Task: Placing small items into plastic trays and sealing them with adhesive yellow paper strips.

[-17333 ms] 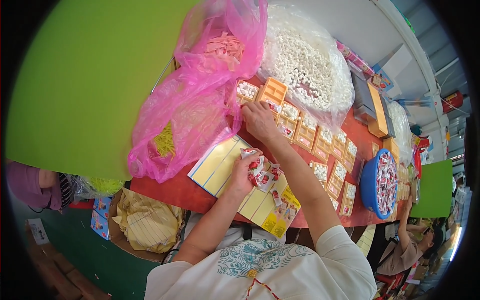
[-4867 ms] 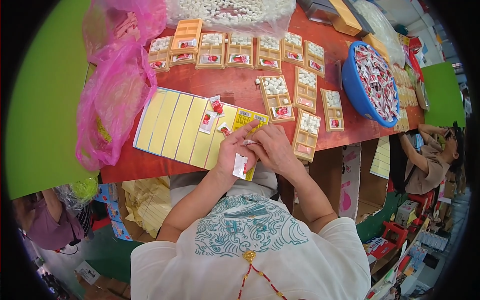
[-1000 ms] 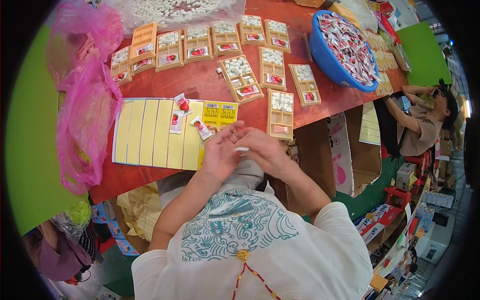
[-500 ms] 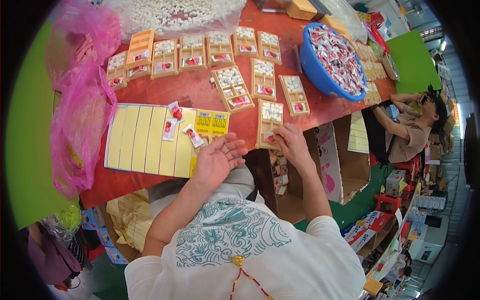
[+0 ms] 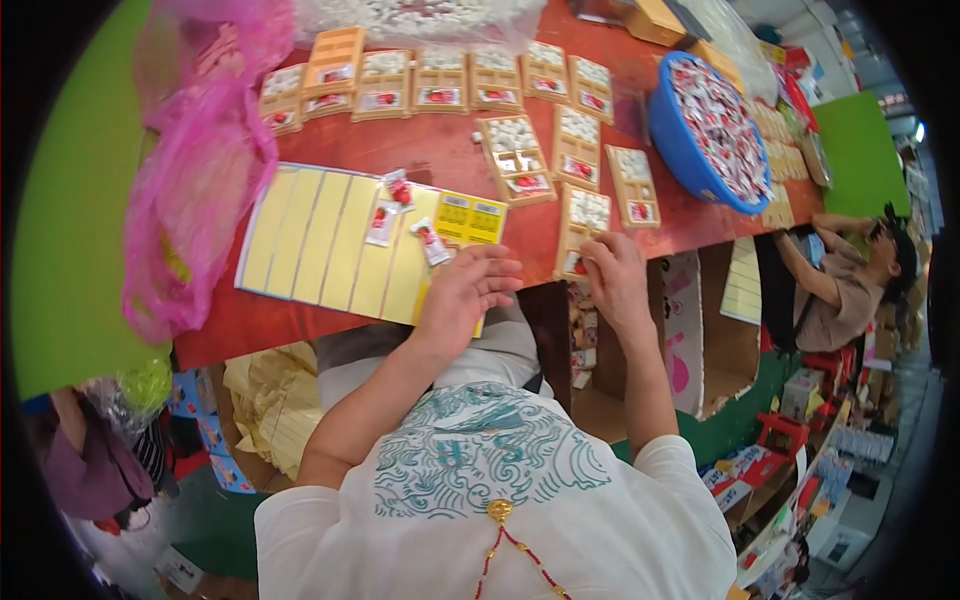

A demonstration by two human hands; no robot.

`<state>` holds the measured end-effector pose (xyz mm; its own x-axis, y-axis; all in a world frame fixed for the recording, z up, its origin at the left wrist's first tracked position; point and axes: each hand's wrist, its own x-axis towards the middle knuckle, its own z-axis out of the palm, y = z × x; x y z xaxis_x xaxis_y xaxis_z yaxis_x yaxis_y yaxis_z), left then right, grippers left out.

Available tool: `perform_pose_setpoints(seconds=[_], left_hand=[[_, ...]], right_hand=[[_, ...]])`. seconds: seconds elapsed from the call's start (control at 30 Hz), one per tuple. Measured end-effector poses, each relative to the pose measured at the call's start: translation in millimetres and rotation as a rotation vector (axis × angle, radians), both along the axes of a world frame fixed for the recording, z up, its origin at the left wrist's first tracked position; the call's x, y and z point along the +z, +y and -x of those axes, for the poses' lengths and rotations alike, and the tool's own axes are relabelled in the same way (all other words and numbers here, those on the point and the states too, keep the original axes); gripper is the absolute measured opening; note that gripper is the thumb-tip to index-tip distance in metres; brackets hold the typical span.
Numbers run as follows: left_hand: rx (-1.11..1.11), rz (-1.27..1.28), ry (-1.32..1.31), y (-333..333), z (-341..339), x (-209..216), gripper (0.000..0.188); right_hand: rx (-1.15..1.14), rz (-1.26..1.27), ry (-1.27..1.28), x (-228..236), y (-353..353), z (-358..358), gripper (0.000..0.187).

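My right hand (image 5: 617,278) is at the near end of a small tan divided tray (image 5: 586,213). Its thumb and fingers are pinched together beside a red-and-white sachet (image 5: 575,264) in the bottom compartment; whatever they grip is hidden. White pellets fill the upper part of that tray. My left hand (image 5: 466,297) hovers over the near right corner of a yellow label sheet (image 5: 330,240), fingers apart and holding nothing. On the sheet close by lie three loose sachets, one (image 5: 430,242) nearest my left fingers.
Several more filled trays (image 5: 438,82) stand in a row farther back, with an empty-topped tray (image 5: 335,60) stacked at left. A blue basin (image 5: 690,150) of sachets is at right. Pink plastic bags (image 5: 195,190) lie left. Another person (image 5: 845,275) sits at far right.
The whole view has shifted, so the table things appear farther right. My left hand has turned slightly, palm less upward. My right fingers remain at the same tray's near end.
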<state>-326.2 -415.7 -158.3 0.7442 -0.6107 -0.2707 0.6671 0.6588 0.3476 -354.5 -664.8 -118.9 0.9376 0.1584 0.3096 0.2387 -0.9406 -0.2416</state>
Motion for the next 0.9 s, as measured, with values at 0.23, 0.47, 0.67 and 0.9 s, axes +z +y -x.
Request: perform_pose_setpoints(seconds=[0.23, 0.47, 0.67, 0.9], left_hand=[[0.181, -0.64, -0.638, 32.4, 21.4, 25.0, 0.028], [0.535, -1.505, -1.247, 82.9, -9.6, 21.9, 0.031], [0.358, -2.158, -1.436, 84.3, -46.8, 13.0, 0.023], [0.25, -2.181, -1.567, 86.7, -61.0, 1.8, 0.011]], right_hand=[[-0.022, 0.008, -0.118, 4.5, 28.5, -3.4, 0.022], [0.222, -0.151, -0.054, 10.2, 118.6, -39.6, 0.027], [0.227, 0.011, 0.115, -11.4, 171.3, -70.5, 0.032], [0.099, -0.249, 0.111, -35.3, 167.9, -105.6, 0.03]])
